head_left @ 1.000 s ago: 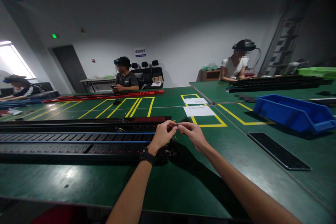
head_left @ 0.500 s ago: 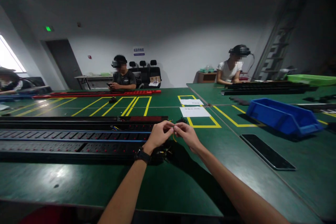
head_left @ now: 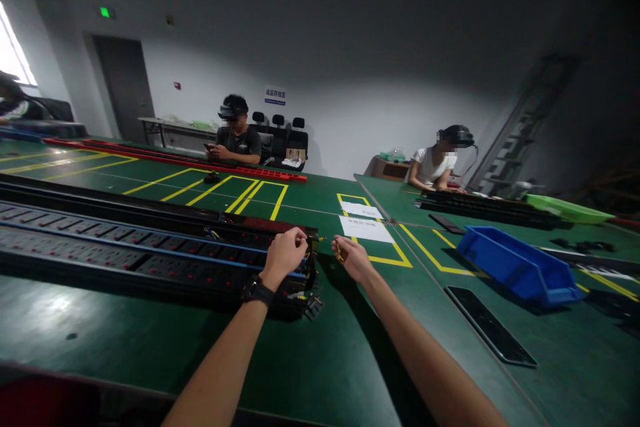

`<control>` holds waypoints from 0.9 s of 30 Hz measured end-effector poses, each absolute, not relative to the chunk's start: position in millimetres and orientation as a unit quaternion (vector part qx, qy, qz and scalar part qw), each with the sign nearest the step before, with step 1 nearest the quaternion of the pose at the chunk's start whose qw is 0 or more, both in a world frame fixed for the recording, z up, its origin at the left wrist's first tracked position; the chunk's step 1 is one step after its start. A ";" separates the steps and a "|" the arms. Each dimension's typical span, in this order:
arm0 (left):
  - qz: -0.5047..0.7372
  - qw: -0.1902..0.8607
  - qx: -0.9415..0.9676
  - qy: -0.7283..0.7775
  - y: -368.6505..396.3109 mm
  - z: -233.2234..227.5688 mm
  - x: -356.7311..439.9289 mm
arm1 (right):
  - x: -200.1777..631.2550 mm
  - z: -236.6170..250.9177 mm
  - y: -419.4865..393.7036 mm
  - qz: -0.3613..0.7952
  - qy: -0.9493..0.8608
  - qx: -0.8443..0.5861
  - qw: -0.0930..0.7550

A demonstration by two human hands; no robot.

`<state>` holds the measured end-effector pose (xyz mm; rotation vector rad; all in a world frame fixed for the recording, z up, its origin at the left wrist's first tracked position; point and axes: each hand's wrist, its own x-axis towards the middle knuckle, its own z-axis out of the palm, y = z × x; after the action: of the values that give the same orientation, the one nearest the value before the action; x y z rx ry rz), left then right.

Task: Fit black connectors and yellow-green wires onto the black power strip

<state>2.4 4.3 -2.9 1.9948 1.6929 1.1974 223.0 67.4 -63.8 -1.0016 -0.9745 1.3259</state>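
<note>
head view: two hands at the end of a long socket strip

head view showed a blue bin (head_left: 515,265) on the green table (head_left: 320,347), well right of the hands; its contents were hidden behind its wall. a green tray (head_left: 570,209) lay farther back, contents unclear. the left hand (head_left: 286,252) was curled closed at the end of the black socket strip (head_left: 150,253), touching it; whether it gripped anything could not be told. the right hand (head_left: 353,257) pinched a small yellow wire (head_left: 339,252) between its fingertips, just beside the strip's end. the wire's far end was too small to make out. two other people sat at the far tables.
</note>
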 end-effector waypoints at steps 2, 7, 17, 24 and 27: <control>0.406 0.126 0.684 0.593 1.0 -1.2 3.7 | 218.4 -66.3 75.7 0.551 -0.434 -0.430 0.568; 0.396 0.127 0.683 0.600 -2.2 0.5 6.1 | 206.3 -71.0 82.7 0.520 -0.488 -0.431 0.552; 0.382 0.126 0.682 0.611 -3.6 0.4 8.4 | 203.5 -74.5 85.2 0.314 -0.621 -0.484 0.530; 0.375 0.124 0.685 0.612 -1.9 -2.5 7.2 | 199.3 -76.8 87.0 0.094 -0.701 -0.561 0.430; 0.373 0.123 0.688 0.610 -0.3 -4.1 6.3 | 200.5 -76.3 94.7 0.057 -0.710 -0.573 0.407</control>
<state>6.3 -0.3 -4.1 2.0087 1.7785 1.0896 200.5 94.7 -76.3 -1.4440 -1.7895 0.1447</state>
